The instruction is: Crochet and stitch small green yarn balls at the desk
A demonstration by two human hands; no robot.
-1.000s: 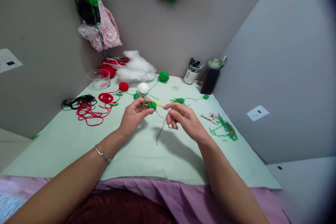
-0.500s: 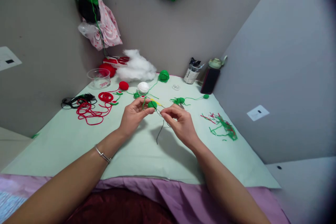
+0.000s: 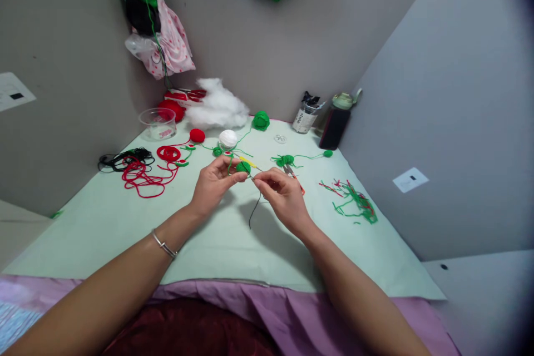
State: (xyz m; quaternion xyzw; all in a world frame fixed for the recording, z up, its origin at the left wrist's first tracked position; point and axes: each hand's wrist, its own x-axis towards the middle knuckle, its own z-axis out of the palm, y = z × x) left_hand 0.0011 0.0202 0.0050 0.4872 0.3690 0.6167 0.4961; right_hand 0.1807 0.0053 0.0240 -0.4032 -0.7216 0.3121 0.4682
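Observation:
My left hand [image 3: 217,184] is closed on a small green crocheted piece [image 3: 243,167], held between thumb and fingertips above the table. A strand of black yarn [image 3: 252,212] runs from this piece and hangs down below it. My right hand [image 3: 283,194] pinches the black yarn close to the piece; whether a needle is also between the fingertips I cannot tell. Behind the hands lies a yellow-handled crochet hook [image 3: 248,162]. Small scissors [image 3: 289,170] with orange handles lie partly hidden behind my right hand.
Green yarn scraps [image 3: 354,203] lie at the right. White stuffing [image 3: 219,105], a white yarn ball [image 3: 228,139], a green yarn ball [image 3: 261,120] and a clear tub [image 3: 157,124] stand farther back. Red yarn [image 3: 144,182] and black yarn [image 3: 125,160] tangle at the left.
My right hand has shifted slightly left, nearer the green piece, and more of the orange-handled scissors shows behind it. The left hand keeps its hold almost unmoved.

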